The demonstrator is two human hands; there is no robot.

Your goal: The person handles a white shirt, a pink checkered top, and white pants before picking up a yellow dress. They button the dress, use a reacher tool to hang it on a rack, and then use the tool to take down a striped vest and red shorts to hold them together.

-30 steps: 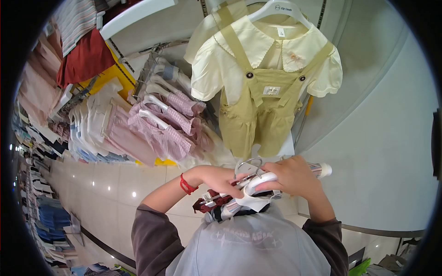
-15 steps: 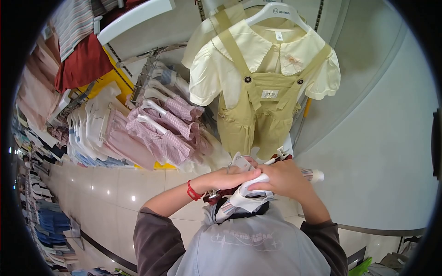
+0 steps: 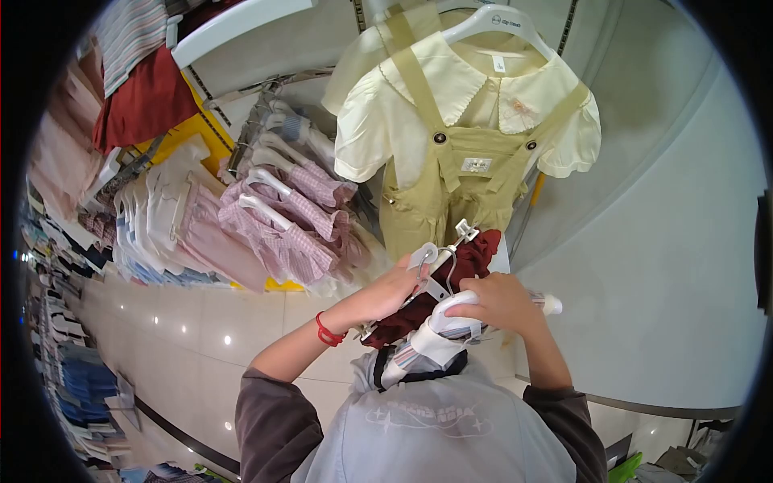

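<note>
My left hand (image 3: 393,291) is closed on a white clip hanger (image 3: 465,232), near its metal hook. A dark red garment (image 3: 481,251) hangs from that hanger, its clips showing at both ends. My right hand (image 3: 506,303) grips a second white hanger (image 3: 452,309) near its neck. This one carries a striped garment with a white collar (image 3: 435,348), held close against my chest. The two hangers lie side by side, the red garment beyond the striped one. Part of each hanger is hidden by my fingers.
Straight ahead hang khaki overalls (image 3: 459,201) over a cream blouse (image 3: 378,113). Pink checked garments (image 3: 278,233) on white hangers fill a rail to the left, beside white and pink clothes (image 3: 161,217). A white wall panel (image 3: 644,298) stands at the right.
My hands have moved apart, left hand leftward and up, right hand slightly right. The clip hanger has risen and turned, so more of the dark red garment shows.
</note>
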